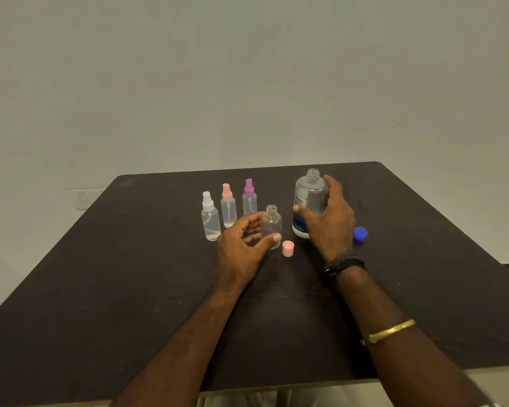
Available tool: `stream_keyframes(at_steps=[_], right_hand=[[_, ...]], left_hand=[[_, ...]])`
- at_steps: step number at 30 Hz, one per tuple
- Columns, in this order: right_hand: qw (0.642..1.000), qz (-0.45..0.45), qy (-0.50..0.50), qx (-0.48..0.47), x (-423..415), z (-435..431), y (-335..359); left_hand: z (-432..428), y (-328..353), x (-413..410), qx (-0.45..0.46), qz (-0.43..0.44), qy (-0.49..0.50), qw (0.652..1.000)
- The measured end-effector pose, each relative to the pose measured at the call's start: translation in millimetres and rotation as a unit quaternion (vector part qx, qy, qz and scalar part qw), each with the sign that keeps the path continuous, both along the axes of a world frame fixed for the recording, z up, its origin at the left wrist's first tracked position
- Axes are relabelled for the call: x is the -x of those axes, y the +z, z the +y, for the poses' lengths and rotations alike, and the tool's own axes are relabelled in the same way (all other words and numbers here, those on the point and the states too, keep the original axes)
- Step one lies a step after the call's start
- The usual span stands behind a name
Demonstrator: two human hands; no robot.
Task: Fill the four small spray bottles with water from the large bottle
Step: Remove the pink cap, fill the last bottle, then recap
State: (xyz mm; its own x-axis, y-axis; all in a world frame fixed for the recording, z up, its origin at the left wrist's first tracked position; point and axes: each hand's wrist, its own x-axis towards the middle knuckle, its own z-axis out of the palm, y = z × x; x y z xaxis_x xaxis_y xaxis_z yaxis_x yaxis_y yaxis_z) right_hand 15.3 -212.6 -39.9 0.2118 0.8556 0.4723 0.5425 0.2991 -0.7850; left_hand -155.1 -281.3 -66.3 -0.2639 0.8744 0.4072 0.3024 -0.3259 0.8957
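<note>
The large clear bottle [308,198] with a blue label stands uncapped on the dark table [130,289]; my right hand [329,224] wraps around its right side. A small uncapped spray bottle [272,223] stands to its left, and my left hand [244,245] curls around it, thumb on its lower front. A pink cap [288,248] lies in front of it. Three capped spray bottles stand in a row to the left: white top [209,217], pink top [228,207], purple top [249,196]. The blue cap [360,233] lies right of the large bottle.
A pale wall rises behind the table's far edge. The table's front edge runs close to my body. I wear a dark watch and a gold bangle [391,330] on the right arm.
</note>
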Motion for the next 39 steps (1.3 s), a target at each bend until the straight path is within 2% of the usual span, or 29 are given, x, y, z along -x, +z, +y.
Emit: stream_keyframes(at_steps=[7, 17, 23, 39], right_hand=[[0.997, -0.034, 0.041, -0.063, -3, -4, 6], [0.97, -0.141, 0.094, -0.172, -10, -2, 9], [0.95, -0.197, 0.093, -0.222, -11, 2, 7], [0.92, -0.25, 0.056, -0.295, -14, 0, 15]], left_hand=[[-4, 4, -1, -0.017, -0.005, -0.013, 1.0], [-5, 3, -2, -0.035, -0.016, -0.017, 0.999], [-5, 5, -1, -0.042, -0.012, -0.02, 0.999], [-4, 1, 0, -0.054, 0.0, -0.018, 0.998]])
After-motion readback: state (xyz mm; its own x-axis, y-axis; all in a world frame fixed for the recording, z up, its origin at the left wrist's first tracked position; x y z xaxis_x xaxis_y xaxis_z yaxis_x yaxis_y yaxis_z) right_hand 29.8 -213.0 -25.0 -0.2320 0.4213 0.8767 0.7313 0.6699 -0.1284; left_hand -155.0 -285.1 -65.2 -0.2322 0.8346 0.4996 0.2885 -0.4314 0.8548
